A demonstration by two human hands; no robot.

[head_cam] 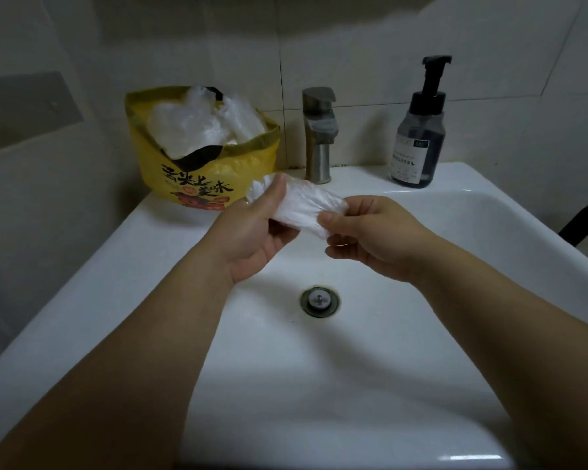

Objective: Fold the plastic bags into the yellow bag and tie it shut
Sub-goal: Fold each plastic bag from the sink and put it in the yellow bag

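Note:
A yellow bag [218,161] with dark print stands open on the sink's back left corner. Several crumpled clear plastic bags [201,123] fill its mouth. Over the basin I hold a folded clear plastic bag [302,206] between both hands. My left hand [252,232] grips its left end, thumb on top. My right hand [374,235] pinches its right end between thumb and fingers. The folded bag hangs in the air just in front of the yellow bag.
A white sink [92,286] fills the lower view, with a metal drain [319,301] in the basin. A steel faucet [319,134] stands at the back, and a dark pump bottle [420,130] to its right. Tiled wall lies behind.

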